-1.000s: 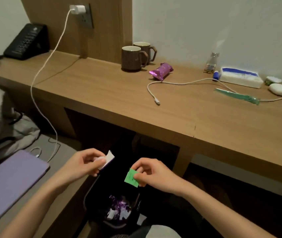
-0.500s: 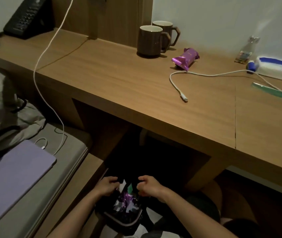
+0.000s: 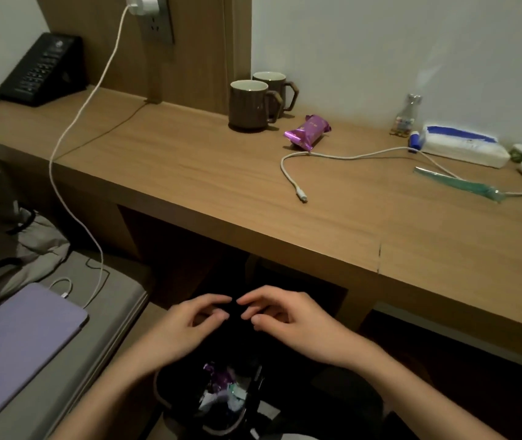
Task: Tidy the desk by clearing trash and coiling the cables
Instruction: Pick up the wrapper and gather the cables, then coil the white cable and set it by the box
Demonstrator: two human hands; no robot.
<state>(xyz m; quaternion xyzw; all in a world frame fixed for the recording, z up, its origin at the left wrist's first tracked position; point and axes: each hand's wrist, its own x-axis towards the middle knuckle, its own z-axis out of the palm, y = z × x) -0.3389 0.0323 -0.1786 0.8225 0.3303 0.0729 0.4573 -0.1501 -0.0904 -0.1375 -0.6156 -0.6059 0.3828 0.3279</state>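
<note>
Table (image 3: 189, 173) is carrying purple wrapper (image 3: 308, 132), green wrapper (image 3: 458, 184), uncoiled white cable (image 3: 348, 155); I'm seeing scraps (image 3: 224, 392) in bin (image 3: 170, 411), left grip (image 3: 186, 325), right grip (image 3: 294, 319) released

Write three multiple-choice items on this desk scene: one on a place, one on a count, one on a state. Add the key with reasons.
1. Where does the purple snack packet lie?
A. on the desk beside the mugs
B. on the bed
C. on the telephone

2. How many mugs stand there?
A. one
B. two
C. four

3. What do the left hand and right hand hold?
A. a cable
B. a mug
C. nothing

Key: 1 A, it lies on the wood just right of the mugs. 2 B, two brown mugs stand close together. 3 C, both hands show loosely curled fingers with nothing in them.
</note>
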